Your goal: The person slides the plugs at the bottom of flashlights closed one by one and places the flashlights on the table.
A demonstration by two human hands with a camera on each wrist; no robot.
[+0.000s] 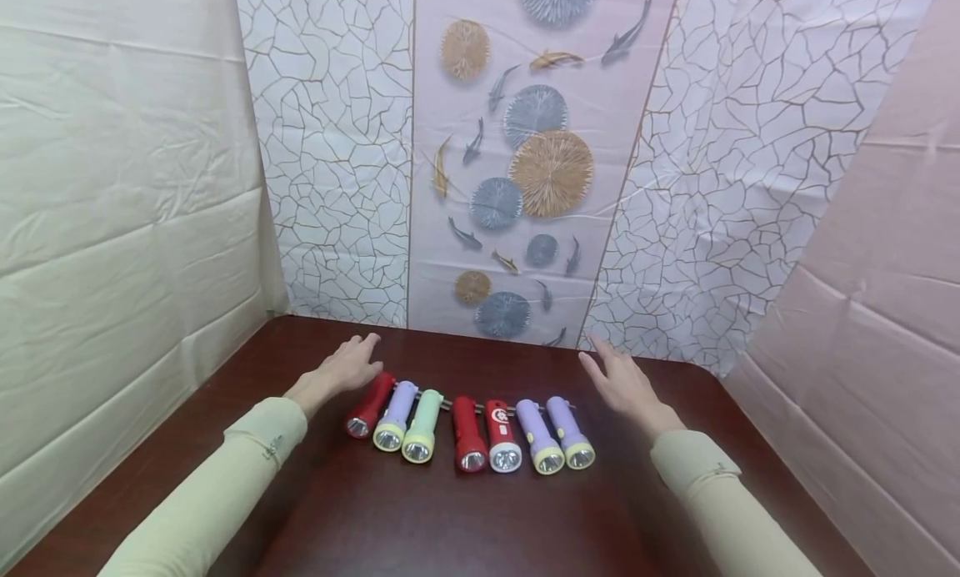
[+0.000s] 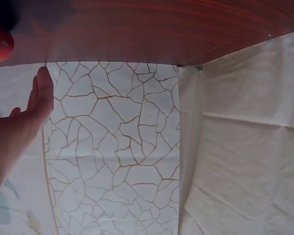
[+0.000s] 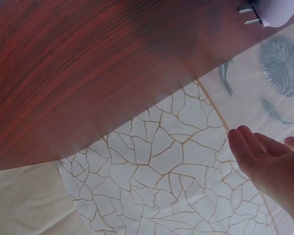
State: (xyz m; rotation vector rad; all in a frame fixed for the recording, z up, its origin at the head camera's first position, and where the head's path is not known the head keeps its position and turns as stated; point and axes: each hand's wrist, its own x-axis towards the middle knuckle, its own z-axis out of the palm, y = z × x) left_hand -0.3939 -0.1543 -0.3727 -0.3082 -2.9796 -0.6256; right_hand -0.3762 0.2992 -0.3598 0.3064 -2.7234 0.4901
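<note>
Across the dark tabletop (image 1: 420, 527): seven flashlights (image 1: 467, 427) in a row, lenses (image 1: 472, 461) nearward, long axes running roughly near to far. Left end, red flashlight (image 1: 374, 402); left hand (image 1: 345, 367) just beside it, the closer hand. Right hand (image 1: 626, 387) stands apart from the rightmost lilac flashlight (image 1: 567, 427). Both hands empty, fingers extended. Patterned cloth (image 1: 337, 168) behind.

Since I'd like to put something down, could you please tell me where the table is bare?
The broadest bare patch is the near part of the table, in front of the flashlights and between the sleeves. A narrower strip runs behind them, up to the patterned backdrop. The middle is crowded: seven flashlights lie side by side.
</note>
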